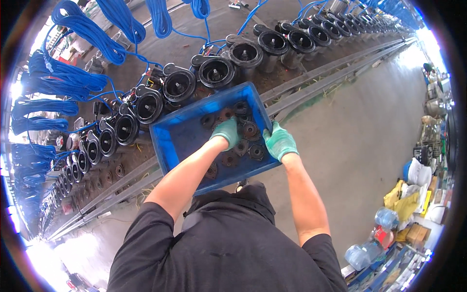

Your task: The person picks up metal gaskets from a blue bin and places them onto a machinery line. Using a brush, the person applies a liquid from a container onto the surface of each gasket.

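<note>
A blue plastic crate (182,121) is tilted in front of me, with several round, dark, rust-tinged metal flanges (256,152) lying mostly in its right half. My right hand (280,141), in a green glove, is closed over the crate's right rim, thumb and fingers on either side of the wall. Inside the crate is my left hand (227,133), gloved in green too, among the flanges. Its fingers are bent downward and look closed; the glove hides whatever they hold.
Beyond the crate runs a long curved row of black round pump housings (178,85) with upright shafts. Bundled blue cables (92,31) hang at the left. Metal rails (311,87) pass behind the crate. Large clear bottles (358,256) and yellow sacks (404,198) stand at the right.
</note>
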